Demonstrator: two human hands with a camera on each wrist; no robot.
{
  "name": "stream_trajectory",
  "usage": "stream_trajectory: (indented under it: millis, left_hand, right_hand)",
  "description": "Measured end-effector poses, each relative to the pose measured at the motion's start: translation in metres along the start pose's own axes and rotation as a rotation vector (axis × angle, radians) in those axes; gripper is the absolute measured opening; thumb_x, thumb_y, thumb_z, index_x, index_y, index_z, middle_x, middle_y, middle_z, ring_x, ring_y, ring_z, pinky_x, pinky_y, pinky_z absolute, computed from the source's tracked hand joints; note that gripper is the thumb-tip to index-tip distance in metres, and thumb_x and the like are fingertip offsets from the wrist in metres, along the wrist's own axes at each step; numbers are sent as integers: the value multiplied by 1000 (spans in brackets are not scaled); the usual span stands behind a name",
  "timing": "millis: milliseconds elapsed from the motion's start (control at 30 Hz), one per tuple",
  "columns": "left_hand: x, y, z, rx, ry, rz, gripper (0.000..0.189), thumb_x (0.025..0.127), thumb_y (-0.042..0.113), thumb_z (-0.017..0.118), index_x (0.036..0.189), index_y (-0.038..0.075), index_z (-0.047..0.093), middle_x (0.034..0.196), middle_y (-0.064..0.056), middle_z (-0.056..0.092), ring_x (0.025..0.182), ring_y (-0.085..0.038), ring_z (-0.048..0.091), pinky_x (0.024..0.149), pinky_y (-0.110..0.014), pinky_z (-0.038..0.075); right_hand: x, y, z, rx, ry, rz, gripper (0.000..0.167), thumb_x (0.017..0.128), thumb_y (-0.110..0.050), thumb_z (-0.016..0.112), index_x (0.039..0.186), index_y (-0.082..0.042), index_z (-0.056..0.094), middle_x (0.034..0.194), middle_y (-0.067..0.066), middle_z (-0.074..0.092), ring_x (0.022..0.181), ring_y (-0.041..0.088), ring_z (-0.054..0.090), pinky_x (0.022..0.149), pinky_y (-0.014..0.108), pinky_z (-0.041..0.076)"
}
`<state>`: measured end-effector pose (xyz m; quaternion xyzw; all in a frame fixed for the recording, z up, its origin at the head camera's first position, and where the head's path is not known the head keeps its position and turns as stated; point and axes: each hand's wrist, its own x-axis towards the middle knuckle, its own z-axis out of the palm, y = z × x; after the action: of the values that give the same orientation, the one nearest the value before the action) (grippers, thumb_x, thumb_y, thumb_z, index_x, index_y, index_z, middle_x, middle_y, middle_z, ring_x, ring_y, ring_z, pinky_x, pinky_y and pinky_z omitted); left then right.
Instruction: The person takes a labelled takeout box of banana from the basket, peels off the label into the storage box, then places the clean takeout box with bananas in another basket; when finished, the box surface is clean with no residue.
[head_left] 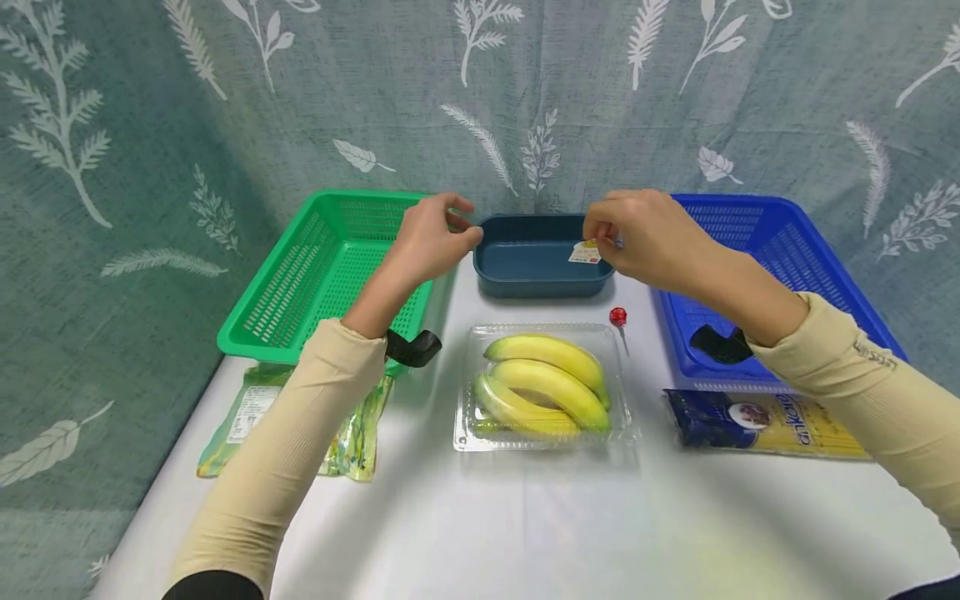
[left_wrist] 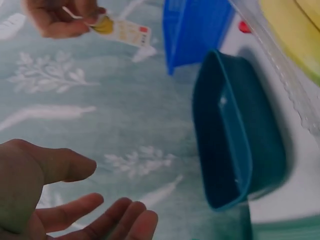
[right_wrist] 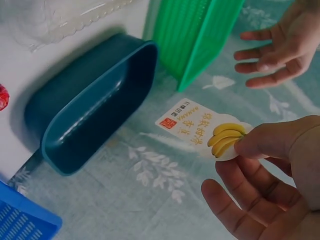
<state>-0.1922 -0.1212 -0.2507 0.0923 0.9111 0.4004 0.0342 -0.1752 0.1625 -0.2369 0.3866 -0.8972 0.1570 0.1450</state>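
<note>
My right hand (head_left: 648, 237) pinches a small white banana label (right_wrist: 187, 122) between thumb and fingers, over the right end of a dark teal tub (head_left: 540, 287). The label carries a picture of yellow bananas and printed lettering. Across the tub, at its left end, my left hand (head_left: 435, 237) hangs with fingers apart and holds nothing; its palm and spread fingers show in the left wrist view. Nearer to me lies a clear plastic box (head_left: 468, 429) with several bananas (head_left: 551, 387) inside.
A green basket (head_left: 262, 312) stands at the left, with a green packet (head_left: 352, 437) in front, partly behind my left sleeve. At the right are a blue basket (head_left: 817, 250) and a pasta packet (head_left: 750, 421). A red lollipop (head_left: 618, 317) lies beside the box. Patterned cloth hangs behind.
</note>
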Motion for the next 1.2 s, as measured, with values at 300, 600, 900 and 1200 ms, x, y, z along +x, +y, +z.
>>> stream_trajectory:
  millis: [300, 600, 900, 1200]
  left_hand:
    - [49, -20, 18, 49, 3, -46, 43, 99, 19, 60, 140, 7, 52, 122, -14, 64, 102, -28, 63, 82, -41, 54]
    - [76, -37, 37, 171, -39, -87, 51, 100, 21, 57, 145, 2, 45, 129, -17, 58, 111, -31, 58, 88, -43, 50]
    - [91, -57, 67, 287, -168, -182, 62, 101, 17, 53, 153, -6, 27, 146, -24, 43, 114, -34, 56, 80, -41, 48]
    - [107, -61, 75, 306, -133, -233, 38, 100, 10, 56, 132, -7, 52, 132, -25, 54, 85, -31, 71, 70, -37, 56]
  right_hand:
    - [19, 30, 4, 44, -31, 104, 16, 85, 11, 60, 88, 0, 71, 85, 13, 70, 78, 30, 65, 70, 46, 54]
    - [30, 52, 25, 42, -100, 169, 21, 84, 11, 55, 93, 2, 72, 90, 17, 70, 82, 33, 65, 74, 49, 54]
    - [27, 63, 66, 56, -177, 234, 24, 83, 11, 54, 93, 0, 73, 91, 15, 70, 76, 29, 64, 70, 45, 55]
    - [29, 83, 78, 47, -200, 314, 17, 83, 8, 60, 93, 0, 72, 91, 15, 69, 74, 29, 62, 65, 44, 54]
